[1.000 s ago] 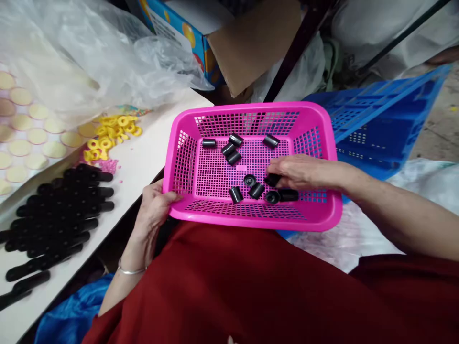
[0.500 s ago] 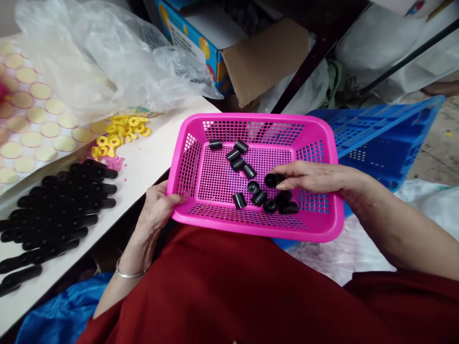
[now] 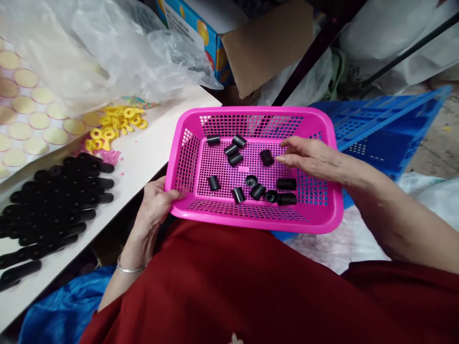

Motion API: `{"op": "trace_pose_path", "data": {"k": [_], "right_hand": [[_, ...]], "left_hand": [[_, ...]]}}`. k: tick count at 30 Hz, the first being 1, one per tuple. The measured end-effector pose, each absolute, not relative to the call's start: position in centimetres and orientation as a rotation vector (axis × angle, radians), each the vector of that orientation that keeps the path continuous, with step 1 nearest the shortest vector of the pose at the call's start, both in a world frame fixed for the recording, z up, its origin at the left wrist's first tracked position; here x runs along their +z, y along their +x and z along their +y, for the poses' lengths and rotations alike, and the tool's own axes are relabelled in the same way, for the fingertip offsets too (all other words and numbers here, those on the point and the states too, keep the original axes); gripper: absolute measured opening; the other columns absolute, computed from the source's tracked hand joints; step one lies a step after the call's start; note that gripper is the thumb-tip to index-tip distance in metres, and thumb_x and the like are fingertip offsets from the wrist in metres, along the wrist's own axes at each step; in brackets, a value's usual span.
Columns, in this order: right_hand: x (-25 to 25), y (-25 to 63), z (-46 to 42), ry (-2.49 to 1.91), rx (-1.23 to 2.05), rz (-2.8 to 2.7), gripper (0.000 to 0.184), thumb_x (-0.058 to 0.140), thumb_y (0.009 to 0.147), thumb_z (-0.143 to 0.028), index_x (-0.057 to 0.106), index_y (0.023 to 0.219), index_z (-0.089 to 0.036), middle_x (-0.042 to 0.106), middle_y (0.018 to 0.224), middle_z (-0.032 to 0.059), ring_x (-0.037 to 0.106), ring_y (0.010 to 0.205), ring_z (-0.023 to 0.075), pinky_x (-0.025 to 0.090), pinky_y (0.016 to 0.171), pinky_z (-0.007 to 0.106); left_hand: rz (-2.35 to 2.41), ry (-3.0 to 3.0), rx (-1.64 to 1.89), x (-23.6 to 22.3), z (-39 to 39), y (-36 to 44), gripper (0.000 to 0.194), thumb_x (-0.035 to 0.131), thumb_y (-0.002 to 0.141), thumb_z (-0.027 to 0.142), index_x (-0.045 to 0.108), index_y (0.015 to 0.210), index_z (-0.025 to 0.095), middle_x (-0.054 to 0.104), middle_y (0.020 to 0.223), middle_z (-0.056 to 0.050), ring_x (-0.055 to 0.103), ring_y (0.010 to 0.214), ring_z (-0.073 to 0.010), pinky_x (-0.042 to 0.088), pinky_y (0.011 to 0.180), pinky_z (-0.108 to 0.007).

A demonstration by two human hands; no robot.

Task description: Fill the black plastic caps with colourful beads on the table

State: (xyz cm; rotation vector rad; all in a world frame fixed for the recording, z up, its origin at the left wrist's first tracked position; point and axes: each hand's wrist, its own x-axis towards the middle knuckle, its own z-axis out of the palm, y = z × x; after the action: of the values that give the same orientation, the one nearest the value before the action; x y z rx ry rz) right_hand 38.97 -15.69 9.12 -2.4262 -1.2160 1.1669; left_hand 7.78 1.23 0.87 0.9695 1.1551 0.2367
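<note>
The right hand reaches over the pink basket with its thumb and forefinger apart, nothing between them; their tips stop just beside a short, dark cylinder that lies tilted on the mesh floor. The left hand is clamped on the basket's left end, its thumb bent over the smooth, rounded rim and its other fingers mostly hidden under it. The basket is glossy moulded plastic, a rounded rectangle whose sloping walls and flat bottom are pierced by a fine square grid. Inside are more black cylinders of the same stubby form, shiny along their curved sides; some touch in a small cluster toward the far left, others gather toward the near right, and one shows its round, ringed end. A smooth metal bangle circles the left wrist, and plain dark red cloth spreads below the basket. To the left, on the pale, flat table, long black rounded tubes lie packed side by side, near glossy yellow rings heaped beside tiny pink beads. Crinkled, translucent plastic sheeting slumps behind them, while a blue plastic crate with latticed walls stands to the right.
</note>
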Motion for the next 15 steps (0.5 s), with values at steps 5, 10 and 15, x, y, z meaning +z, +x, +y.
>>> {"op": "trace_pose_path", "data": {"k": [5, 10, 15], "right_hand": [[11.7, 38.8, -17.9, -2.401, 0.757, -1.432, 0.028, 0.053, 0.093, -0.049, 0.065, 0.108, -0.029, 0.069, 0.097, 0.0078, 0.063, 0.089, 0.0274, 0.052, 0.083, 0.046], [11.2, 38.3, -21.3, -2.601, 0.189, -1.351, 0.046, 0.055, 0.091, -0.055, 0.056, 0.132, -0.036, 0.066, 0.124, 0.0122, 0.048, 0.131, 0.0434, 0.044, 0.103, 0.062], [9.5, 36.9, -24.8, -2.372, 0.668, -0.409, 0.067, 0.075, 0.073, -0.063, 0.059, 0.126, -0.025, 0.073, 0.109, 0.0146, 0.069, 0.099, 0.0373, 0.060, 0.081, 0.052]], "left_hand": [[1.184, 0.978, 0.212, 0.2, 1.6, 7.5, 0.040, 0.077, 0.044, 0.016, 0.075, 0.083, 0.010, 0.074, 0.071, -0.005, 0.067, 0.061, -0.0202, 0.058, 0.060, -0.030], [1.171, 0.975, 0.195, 0.0, 1.7, 7.4, 0.036, 0.078, 0.044, 0.016, 0.074, 0.080, 0.011, 0.073, 0.068, -0.003, 0.065, 0.056, -0.0175, 0.055, 0.055, -0.026], [1.121, 0.971, 0.156, -0.3, 1.7, 7.3, 0.036, 0.076, 0.050, 0.014, 0.075, 0.085, 0.015, 0.073, 0.067, -0.001, 0.064, 0.053, -0.0175, 0.052, 0.052, -0.026]]}}
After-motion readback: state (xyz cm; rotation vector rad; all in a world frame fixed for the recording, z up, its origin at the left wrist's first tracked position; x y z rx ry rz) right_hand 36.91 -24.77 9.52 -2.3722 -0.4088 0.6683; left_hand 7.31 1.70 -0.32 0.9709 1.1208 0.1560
